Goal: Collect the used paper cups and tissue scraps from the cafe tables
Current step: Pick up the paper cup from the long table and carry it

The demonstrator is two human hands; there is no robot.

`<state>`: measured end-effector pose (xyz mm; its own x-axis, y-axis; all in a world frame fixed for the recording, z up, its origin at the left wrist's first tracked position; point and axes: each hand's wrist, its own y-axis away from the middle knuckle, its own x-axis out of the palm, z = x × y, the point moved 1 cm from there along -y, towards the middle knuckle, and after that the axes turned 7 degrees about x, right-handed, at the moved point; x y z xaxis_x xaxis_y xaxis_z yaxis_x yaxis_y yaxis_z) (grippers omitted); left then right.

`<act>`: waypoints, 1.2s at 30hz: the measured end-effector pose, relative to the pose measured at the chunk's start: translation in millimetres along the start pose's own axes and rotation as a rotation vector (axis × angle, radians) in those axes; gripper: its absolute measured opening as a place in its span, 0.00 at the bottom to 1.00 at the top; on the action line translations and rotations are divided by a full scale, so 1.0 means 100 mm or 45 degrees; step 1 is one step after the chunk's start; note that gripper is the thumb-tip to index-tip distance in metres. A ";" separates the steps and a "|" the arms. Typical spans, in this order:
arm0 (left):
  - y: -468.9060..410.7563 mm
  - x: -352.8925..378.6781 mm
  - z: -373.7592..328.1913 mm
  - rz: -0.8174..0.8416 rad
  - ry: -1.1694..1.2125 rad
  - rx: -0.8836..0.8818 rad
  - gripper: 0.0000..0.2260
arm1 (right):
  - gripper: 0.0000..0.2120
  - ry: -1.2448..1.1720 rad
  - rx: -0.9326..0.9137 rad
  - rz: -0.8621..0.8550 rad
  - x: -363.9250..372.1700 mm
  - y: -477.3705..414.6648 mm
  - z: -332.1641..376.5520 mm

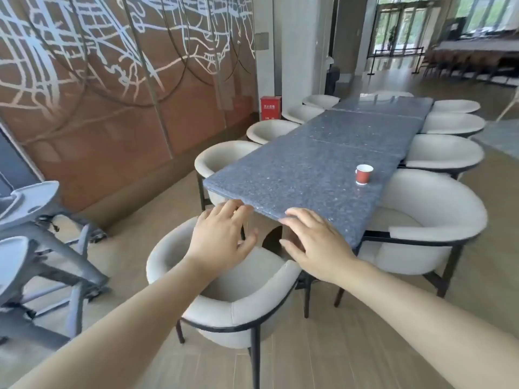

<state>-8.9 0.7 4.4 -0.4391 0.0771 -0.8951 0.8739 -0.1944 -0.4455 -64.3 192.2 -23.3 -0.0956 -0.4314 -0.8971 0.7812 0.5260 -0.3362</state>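
Note:
A small red paper cup (364, 174) with a white rim stands upright on the long blue-grey speckled table (295, 178), near its right edge. My left hand (222, 237) and my right hand (314, 242) are both stretched out in front of me above the near end of the table, fingers spread and relaxed, holding nothing. The cup lies well beyond my right hand, further along the table. No tissue scraps show on the tabletop.
Cream tub chairs with dark frames line both sides of the table; one chair (233, 290) stands right below my hands and another chair (427, 228) beside the cup. Stacked grey furniture (42, 248) stands at the left. A red box (270, 108) sits by the wall.

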 end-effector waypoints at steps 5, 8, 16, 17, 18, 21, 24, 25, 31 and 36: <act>-0.42 0.47 -0.09 0.061 0.050 0.066 0.17 | 0.20 0.020 0.174 -0.015 0.09 -0.10 -0.49; -0.71 0.77 -0.13 0.044 0.084 0.119 0.18 | 0.20 0.027 0.233 -0.028 0.18 -0.22 -0.78; -1.59 1.63 -0.22 0.111 0.264 0.167 0.15 | 0.18 0.051 0.350 0.060 0.38 -0.82 -1.66; -1.70 1.73 -0.22 0.131 0.279 0.176 0.15 | 0.18 0.055 0.367 0.076 0.40 -0.89 -1.77; -1.82 1.83 -0.21 0.161 0.287 0.185 0.15 | 0.18 0.061 0.388 0.096 0.42 -0.95 -1.88; -2.16 2.16 -0.16 0.265 0.312 0.187 0.16 | 0.19 0.087 0.452 0.134 0.49 -1.12 -2.24; -2.47 2.47 -0.17 0.361 0.340 0.175 0.18 | 0.18 0.085 0.529 0.130 0.53 -1.27 -2.58; -2.55 2.56 -0.18 0.394 0.353 0.178 0.19 | 0.18 0.080 0.548 0.130 0.55 -1.31 -2.67; -3.09 3.11 -0.29 0.479 0.371 0.175 0.20 | 0.18 0.040 0.571 0.174 0.70 -1.63 -3.33; -3.75 3.61 -0.46 0.501 0.362 0.103 0.20 | 0.18 -0.003 0.498 0.249 0.87 -2.08 -4.14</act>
<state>-485.7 146.8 -152.6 0.0049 0.2442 -0.9697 0.9381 -0.3369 -0.0801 -490.3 348.4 -150.6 0.0785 -0.3533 -0.9322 0.9593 0.2811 -0.0257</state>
